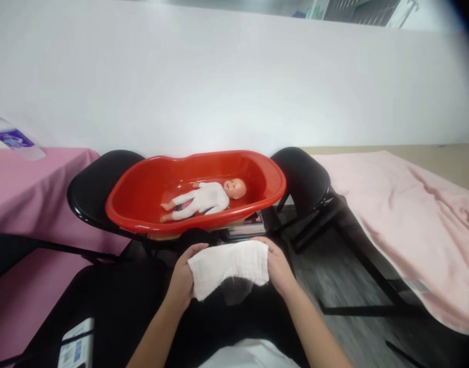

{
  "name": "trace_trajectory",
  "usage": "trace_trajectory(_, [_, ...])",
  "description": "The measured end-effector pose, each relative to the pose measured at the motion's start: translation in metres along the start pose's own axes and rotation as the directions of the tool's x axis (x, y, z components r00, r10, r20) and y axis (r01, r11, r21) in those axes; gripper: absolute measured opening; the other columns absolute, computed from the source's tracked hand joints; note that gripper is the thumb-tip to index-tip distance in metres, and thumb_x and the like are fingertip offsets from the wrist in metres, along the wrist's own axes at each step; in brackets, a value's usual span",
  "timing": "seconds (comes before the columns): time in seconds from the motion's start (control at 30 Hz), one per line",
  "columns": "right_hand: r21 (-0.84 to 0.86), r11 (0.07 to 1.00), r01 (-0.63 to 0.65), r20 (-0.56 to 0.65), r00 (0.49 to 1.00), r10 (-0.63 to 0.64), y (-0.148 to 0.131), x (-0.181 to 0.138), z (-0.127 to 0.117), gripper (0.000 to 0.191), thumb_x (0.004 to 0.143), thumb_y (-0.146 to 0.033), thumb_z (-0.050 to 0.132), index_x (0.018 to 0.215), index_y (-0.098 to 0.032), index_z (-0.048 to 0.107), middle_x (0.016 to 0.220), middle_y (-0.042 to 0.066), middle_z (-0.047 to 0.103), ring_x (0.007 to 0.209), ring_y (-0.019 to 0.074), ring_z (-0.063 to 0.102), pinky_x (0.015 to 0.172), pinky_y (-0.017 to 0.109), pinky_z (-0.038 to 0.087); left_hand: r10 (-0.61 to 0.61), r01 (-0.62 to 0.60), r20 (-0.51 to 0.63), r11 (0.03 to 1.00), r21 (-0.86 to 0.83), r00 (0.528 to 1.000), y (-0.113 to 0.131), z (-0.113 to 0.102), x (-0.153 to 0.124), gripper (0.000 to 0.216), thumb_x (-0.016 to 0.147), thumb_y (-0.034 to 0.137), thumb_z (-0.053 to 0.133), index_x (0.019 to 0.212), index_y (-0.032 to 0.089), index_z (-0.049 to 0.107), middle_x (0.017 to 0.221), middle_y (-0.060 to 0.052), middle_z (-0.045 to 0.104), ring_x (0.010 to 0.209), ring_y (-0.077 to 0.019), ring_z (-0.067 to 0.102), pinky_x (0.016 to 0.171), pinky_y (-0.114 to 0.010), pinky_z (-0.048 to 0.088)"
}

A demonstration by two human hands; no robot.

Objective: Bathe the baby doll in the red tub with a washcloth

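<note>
A red plastic baby tub (142, 179) rests across two black chairs. Inside it lies a baby doll (204, 199) in a white suit, head to the right, on its back. Just below the tub, both hands hold a folded white cloth (229, 266) stretched between them. My left hand (183, 278) grips the cloth's left end, fingers curled over its top edge. My right hand (278, 268) grips the right end. The cloth hangs over my dark-clothed lap, apart from the tub.
A pink-covered table (23, 204) with a clear bottle (12, 138) stands at the left. A bed or mat with a pale pink blanket (411, 214) fills the right. Black chairs (303, 179) flank the tub; books (245, 227) lie under it. A white wall rises behind.
</note>
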State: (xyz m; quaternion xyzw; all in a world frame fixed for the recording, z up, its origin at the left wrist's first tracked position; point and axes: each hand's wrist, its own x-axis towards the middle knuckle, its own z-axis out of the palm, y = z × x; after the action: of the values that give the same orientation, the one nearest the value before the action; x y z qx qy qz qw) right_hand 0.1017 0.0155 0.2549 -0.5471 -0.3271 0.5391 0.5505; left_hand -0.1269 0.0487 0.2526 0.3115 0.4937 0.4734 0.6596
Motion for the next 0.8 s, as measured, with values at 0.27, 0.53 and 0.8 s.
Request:
trace_trajectory(0.27, [-0.245,0.945,0.214,0.279,0.95,-0.143,0.039,0.0,0.046,0.053,0.096,-0.035,0.045,0.148,-0.028,0.042,0.157,0.003,0.032,0.146,0.0209,0.028,0.122,0.041,0.022,0.001,0.003,0.024,0.986,-0.165,1.0,-0.046,0.049,-0.007,0.054,0.074,0.029,0.071,0.127,0.028,0.064,0.14,-0.006,0.056,0.13,-0.0267,0.051,0.107,-0.035,0.044])
trace_trajectory(0.53, [-0.016,0.933,0.359,0.746,0.626,-0.228,0.043,0.032,0.039,0.075,0.087,-0.054,0.06,0.153,-0.031,0.031,0.163,0.007,0.015,0.15,0.025,0.014,0.122,0.047,0.017,0.165,-0.063,-0.271,0.935,0.35,0.948,-0.02,0.026,0.022,0.055,0.078,0.058,0.066,0.123,0.027,0.067,0.133,-0.007,0.061,0.127,-0.0299,0.054,0.108,-0.041,0.042])
trace_trajectory(0.8, [-0.177,0.665,0.725,0.679,0.579,-0.45,-0.084,0.112,0.008,0.037,0.095,-0.022,0.049,0.13,-0.028,0.056,0.14,0.007,0.052,0.13,0.0172,0.05,0.109,0.038,0.043,0.641,-0.39,-0.204,0.656,0.647,0.739,0.098,0.038,0.191,0.034,0.086,0.039,0.056,0.109,0.016,0.066,0.104,-0.009,0.069,0.093,-0.0226,0.065,0.083,-0.034,0.053])
